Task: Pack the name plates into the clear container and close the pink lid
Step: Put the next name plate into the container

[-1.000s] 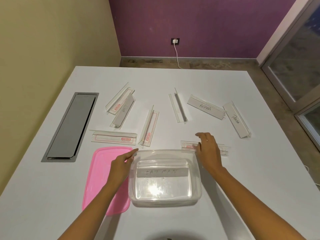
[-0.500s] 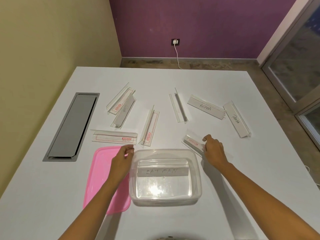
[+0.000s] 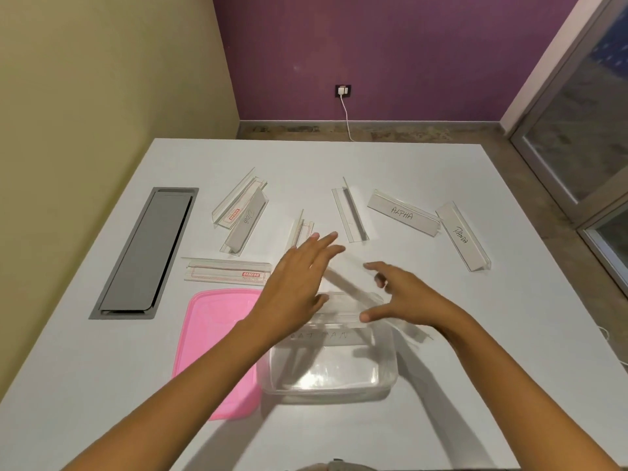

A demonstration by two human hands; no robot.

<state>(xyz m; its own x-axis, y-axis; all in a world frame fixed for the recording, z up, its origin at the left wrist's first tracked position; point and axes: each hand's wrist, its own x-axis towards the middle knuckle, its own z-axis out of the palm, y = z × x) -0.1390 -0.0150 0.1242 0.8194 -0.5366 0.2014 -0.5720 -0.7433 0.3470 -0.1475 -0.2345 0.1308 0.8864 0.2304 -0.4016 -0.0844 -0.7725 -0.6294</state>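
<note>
The clear container (image 3: 390, 368) stands on the white table, with a plate marked BATMAN (image 3: 323, 336) inside at its far end. The pink lid (image 3: 217, 334) lies flat, partly under its left side. My right hand (image 3: 407, 297) holds a blurred clear name plate (image 3: 346, 285) above the container's far rim. My left hand (image 3: 299, 283) hovers open, fingers stretched over a loose plate (image 3: 300, 229). Further plates lie beyond: ALPHA (image 3: 402, 213), PANDA (image 3: 462, 235), an unlabelled one (image 3: 350, 215), one with a red sticker (image 3: 227, 270) and a pair (image 3: 241, 212).
A grey recessed hatch (image 3: 146, 253) is set into the table at the left. The table's right edge (image 3: 543, 253) drops to the floor beside a glass door. A wall socket (image 3: 343, 90) with a white cable sits on the purple wall.
My right hand has lifted the plate from the table and carried it left over the container's far rim. My left hand left the container's corner and reached forward, fingers spread.
</note>
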